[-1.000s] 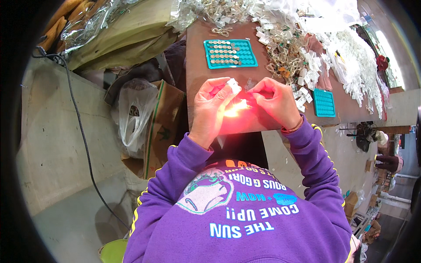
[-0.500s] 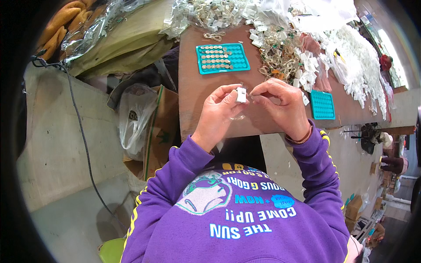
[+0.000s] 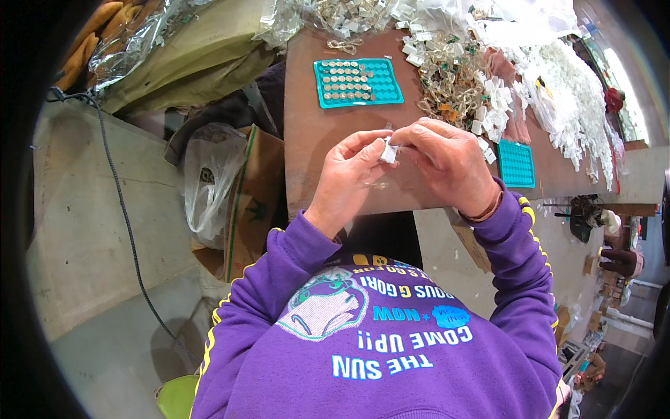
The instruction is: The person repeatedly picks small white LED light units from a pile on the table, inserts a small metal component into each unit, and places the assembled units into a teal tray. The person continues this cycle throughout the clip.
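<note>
Pinching a small white piece [image 3: 388,151], left hand [image 3: 349,178] and right hand [image 3: 450,164] mostly hide it.

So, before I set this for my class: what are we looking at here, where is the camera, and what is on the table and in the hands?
There is no machine here: a person in a purple sweater works with bare hands. The one picture comes from a fisheye camera worn on the head, looking down, so straight edges bend. The left hand and right hand meet over a brown table and pinch a small white piece between their fingertips. On the table lie a teal tray partly filled with small round pieces, a smaller teal tray, and heaps of white and clear bits. A plastic bag hangs beside the table.
</note>
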The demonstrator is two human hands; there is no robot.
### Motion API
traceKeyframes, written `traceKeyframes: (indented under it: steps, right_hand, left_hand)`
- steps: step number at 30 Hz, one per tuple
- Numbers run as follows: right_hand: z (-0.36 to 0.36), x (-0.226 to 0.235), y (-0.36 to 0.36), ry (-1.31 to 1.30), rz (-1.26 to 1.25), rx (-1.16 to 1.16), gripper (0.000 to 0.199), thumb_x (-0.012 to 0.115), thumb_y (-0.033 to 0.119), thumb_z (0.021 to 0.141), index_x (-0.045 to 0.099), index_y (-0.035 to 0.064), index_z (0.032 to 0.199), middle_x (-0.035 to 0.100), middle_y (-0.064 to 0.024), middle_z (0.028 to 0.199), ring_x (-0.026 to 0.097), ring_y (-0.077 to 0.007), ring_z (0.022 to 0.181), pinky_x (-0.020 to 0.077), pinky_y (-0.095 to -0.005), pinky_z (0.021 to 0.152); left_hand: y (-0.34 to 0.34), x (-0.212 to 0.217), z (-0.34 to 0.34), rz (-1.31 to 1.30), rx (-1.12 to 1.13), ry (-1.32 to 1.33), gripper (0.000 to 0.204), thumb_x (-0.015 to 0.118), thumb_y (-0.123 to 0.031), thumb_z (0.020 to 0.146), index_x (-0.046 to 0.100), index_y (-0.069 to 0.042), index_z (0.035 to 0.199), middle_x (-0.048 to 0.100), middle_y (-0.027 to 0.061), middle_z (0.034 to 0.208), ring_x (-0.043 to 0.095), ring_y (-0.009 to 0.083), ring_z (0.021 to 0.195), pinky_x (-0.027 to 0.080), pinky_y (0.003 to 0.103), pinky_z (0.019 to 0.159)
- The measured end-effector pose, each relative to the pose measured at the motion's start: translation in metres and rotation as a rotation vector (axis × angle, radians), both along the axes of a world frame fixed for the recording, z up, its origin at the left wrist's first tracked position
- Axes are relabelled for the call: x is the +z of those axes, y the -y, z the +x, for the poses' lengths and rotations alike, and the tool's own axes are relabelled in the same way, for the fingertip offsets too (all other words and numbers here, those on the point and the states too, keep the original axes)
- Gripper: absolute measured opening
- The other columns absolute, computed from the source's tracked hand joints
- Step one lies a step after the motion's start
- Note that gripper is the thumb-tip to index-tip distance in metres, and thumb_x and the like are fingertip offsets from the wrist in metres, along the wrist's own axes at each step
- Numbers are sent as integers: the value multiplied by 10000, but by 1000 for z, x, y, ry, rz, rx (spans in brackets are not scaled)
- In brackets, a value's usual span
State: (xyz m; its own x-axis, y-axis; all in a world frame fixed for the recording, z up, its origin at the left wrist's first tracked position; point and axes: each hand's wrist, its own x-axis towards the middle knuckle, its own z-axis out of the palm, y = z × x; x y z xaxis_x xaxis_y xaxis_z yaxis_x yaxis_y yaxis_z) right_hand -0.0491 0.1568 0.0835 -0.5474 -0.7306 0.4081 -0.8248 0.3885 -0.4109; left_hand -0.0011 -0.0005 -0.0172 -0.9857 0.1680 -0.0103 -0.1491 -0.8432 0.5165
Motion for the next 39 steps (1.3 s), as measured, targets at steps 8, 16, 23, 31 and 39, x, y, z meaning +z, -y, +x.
traceKeyframes:
  steps: [8,16,23,31,39]
  right_hand:
    - [-1,10,2,3,174,104,261,702,54,737,580,73,966,612,-84,840,628,-292,791,514,-369,649]
    - [9,-10,-1,118,-110,-157,146,697,39,793,598,34,901,622,-108,847,636,-287,713,518,-334,615]
    - [12,-25,3,20,-102,-179,133,628,-14,800,543,27,893,559,-126,819,602,-325,716,494,-374,602]
    - [10,-29,5,-88,-5,-150,179,612,14,754,535,31,915,513,-140,812,569,-346,688,467,-410,589]
    - [19,-22,-6,73,-312,-356,120,685,26,799,612,9,893,627,-119,837,639,-248,750,509,-320,675]
  left_hand:
    - [1,-1,1,-105,-7,-27,250,601,-132,959,598,19,1158,657,84,1058,643,151,918,539,301,841]
    - [-3,4,1,-55,62,48,246,586,-138,967,596,37,1140,648,86,1031,635,151,918,555,317,837]
    - [-2,1,0,-37,46,34,240,579,-142,970,598,30,1138,645,86,1031,632,146,928,561,321,833]
    - [0,-2,1,-34,6,15,229,550,-144,986,585,9,1153,643,97,1093,641,175,975,547,337,858]
    - [0,9,13,-382,108,-128,157,632,-97,919,647,-13,1051,662,97,971,649,187,910,535,317,808]
